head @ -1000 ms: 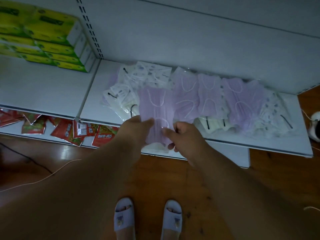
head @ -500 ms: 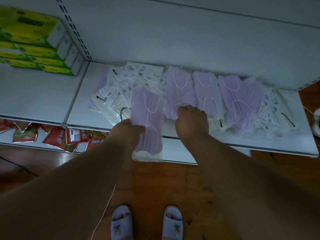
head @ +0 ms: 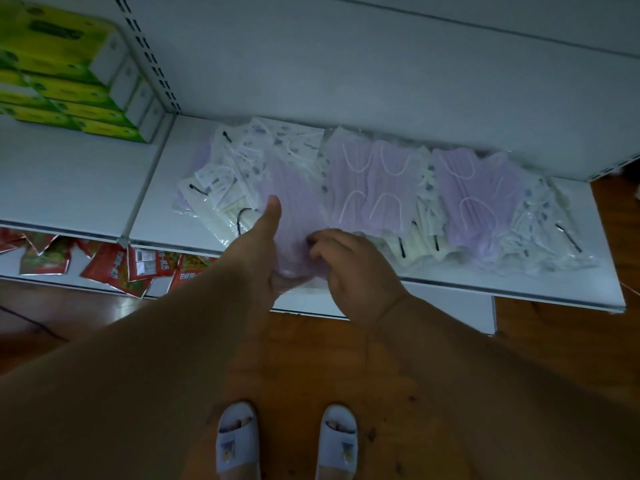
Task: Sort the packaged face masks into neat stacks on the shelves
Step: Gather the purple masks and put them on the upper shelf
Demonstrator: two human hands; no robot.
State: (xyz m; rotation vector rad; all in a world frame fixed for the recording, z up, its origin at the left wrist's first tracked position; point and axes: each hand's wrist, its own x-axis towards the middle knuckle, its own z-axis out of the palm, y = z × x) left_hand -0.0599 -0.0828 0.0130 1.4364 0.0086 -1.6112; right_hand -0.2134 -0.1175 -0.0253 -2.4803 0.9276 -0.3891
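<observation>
Both hands are working the same lilac mask packet [head: 298, 216] at the shelf's [head: 588, 292] front edge. The left hand [head: 263, 247] is holding it from the left side, thumb up along the packet's edge and the other fingers hidden beneath it. The right hand [head: 349, 265] is pinching the packet's near right corner, fingers curled in tight, so each grip is clamped on the packet.

Just beyond and left of the left grip, the white patterned packets [head: 242, 168] are lying fanned and crooked. Right of the right grip, more lilac packets [head: 374, 181] are overlapping each other, with cream packets [head: 415, 244] poking out underneath, and further right another lilac and patterned heap [head: 502, 209] is sprawling.

To do this step well, I'd say the packet needs squaring between both grips, then laying flat on its matching lilac fellows to the right, edges flush. The film looks slippery, so a light press after release should be stopping it sliding off the front lip. The mixed colours underneath are wanting separating first, or the stack will be leaning.
</observation>
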